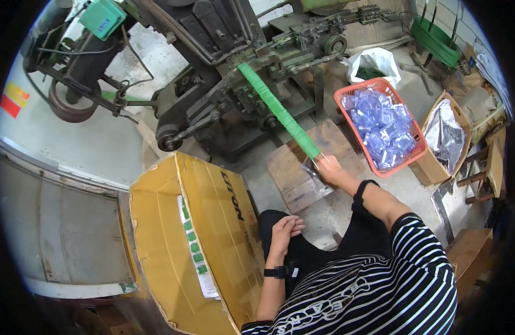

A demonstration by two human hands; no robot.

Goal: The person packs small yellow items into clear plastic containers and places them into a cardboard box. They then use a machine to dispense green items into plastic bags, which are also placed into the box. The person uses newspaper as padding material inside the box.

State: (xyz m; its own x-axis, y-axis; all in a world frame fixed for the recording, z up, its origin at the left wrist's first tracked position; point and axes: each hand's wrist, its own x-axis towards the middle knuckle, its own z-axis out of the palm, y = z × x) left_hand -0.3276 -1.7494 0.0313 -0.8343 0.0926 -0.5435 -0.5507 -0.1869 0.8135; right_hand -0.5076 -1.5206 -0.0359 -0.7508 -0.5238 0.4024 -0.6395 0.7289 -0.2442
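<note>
My right hand [328, 169] is closed round the near end of a long metal rod. Tightly packed green pieces [279, 114] cover most of the rod; they are too small to tell their kind. The rod slopes down from a dark green machine [229, 95] toward me. Just below my right hand, something clear, like a plastic box [309, 166], shows in part over a wooden board [293, 187]. My left hand [284, 230] rests on my thigh with loosely bent fingers and nothing visible in it.
Right of the board stands a red basket [351, 124] heaped with clear plastic boxes [383, 125]. Behind it is a white bag [369, 56] with green bits. An open carton [430, 167] stands farther right. At my left is a large brown carton [212, 218] with a white strip bearing green pieces [197, 258].
</note>
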